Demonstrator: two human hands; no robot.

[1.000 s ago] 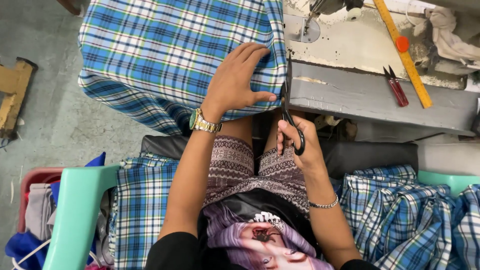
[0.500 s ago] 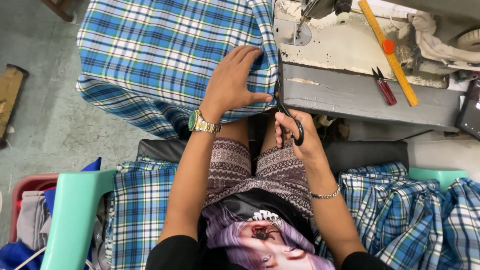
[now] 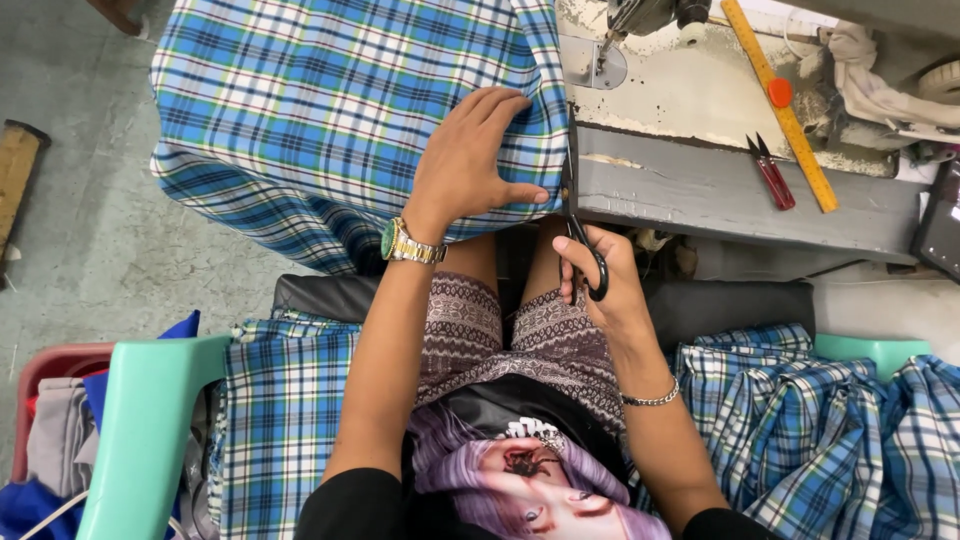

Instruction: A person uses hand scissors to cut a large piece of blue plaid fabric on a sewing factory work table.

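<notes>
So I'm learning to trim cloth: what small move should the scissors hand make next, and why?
Probably close the blades. The right hand holds the black scissors with their tips at the edge of the plaid cloth, which the left hand presses flat beside them.

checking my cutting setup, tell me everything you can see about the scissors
The scissors have black handle loops and dark metal blades. The right hand holds them, fingers through the loops, blades pointing up and away from the person. The blades stand at the right edge of the blue plaid cloth, beside the grey table front. The left hand presses the cloth flat just left of them. Whether the blades are open cannot be told.
</notes>
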